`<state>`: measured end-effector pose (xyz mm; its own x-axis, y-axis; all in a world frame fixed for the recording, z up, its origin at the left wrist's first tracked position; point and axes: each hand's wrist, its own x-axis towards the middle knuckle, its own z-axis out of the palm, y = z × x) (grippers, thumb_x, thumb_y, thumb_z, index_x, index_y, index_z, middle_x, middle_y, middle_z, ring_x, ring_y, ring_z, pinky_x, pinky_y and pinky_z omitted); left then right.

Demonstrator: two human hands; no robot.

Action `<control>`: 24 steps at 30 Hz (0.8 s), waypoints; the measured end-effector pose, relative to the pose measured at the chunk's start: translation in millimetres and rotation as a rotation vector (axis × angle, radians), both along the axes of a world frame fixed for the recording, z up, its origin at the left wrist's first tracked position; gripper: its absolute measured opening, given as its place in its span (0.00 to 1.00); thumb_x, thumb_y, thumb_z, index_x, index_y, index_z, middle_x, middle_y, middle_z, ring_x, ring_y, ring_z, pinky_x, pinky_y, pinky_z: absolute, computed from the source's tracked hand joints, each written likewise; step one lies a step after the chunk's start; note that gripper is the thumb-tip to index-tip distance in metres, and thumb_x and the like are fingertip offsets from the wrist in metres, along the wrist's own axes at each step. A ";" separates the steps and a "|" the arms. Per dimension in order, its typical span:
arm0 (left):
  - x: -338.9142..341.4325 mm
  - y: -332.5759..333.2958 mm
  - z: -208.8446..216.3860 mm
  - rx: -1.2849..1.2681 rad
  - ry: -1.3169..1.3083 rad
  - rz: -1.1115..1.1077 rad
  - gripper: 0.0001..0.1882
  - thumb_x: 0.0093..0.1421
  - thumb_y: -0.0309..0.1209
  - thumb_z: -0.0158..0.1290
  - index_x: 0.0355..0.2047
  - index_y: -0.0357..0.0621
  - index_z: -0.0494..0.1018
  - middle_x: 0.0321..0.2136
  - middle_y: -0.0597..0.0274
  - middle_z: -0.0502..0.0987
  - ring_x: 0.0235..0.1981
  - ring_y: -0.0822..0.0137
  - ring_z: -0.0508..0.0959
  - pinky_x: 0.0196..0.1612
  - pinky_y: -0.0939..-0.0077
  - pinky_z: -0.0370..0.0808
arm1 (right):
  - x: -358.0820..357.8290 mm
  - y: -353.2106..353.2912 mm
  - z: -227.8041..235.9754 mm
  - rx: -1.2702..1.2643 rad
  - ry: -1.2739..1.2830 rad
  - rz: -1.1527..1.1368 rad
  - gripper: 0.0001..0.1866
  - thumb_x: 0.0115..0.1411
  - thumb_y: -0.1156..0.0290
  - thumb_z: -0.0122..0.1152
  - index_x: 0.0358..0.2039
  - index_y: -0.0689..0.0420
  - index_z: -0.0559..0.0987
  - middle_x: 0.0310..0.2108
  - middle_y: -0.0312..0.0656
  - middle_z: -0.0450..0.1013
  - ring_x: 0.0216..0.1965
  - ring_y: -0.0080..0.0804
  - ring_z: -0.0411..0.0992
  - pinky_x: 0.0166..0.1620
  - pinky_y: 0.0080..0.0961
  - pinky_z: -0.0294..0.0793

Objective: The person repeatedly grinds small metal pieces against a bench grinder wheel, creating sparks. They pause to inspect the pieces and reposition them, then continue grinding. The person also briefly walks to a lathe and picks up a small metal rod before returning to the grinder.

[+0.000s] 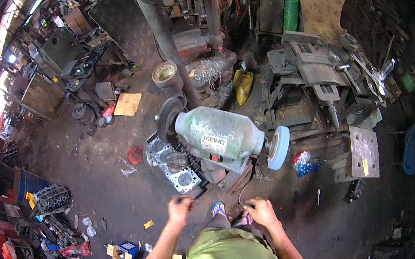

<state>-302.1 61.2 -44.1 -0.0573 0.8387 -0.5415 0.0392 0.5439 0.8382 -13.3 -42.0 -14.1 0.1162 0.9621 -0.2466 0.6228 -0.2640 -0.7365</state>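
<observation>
- Head view: a round bucket (166, 74) stands far left of centre, pale material inside.
- One bench grinder (220, 137) at centre; its long axis runs left to right, dark wheel (167, 120) left, pale wheel (278, 147) right and nearer.
- Left hand (180, 207) is closed on a thin dark rod (187, 198), near the grinder.
- Right hand (261, 211) is curled; its grip cannot be told.
- Two blue sandals (219, 209) between the hands.

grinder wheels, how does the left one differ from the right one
The left wheel is dark, nearly black; the right wheel is pale blue-grey. The left wheel sits farther from the person, the right wheel nearer their right hand. Both are round discs mounted on the ends of one grinder.
</observation>
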 end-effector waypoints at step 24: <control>103.1 582.7 86.7 0.753 1.473 -1.581 0.10 0.45 0.29 0.55 0.27 0.36 0.78 0.31 0.50 0.81 0.34 0.53 0.80 0.38 0.60 0.74 | -90.9 -141.5 -68.3 -0.220 0.069 -1.160 0.11 0.56 0.70 0.55 0.30 0.65 0.80 0.19 0.41 0.74 0.21 0.25 0.71 0.28 0.27 0.73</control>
<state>-199.0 643.9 42.6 0.6998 0.5675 -0.4338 0.5460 -0.8165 -0.1875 -104.2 -183.4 -82.4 0.8722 0.2263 -0.4337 -0.1118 -0.7709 -0.6270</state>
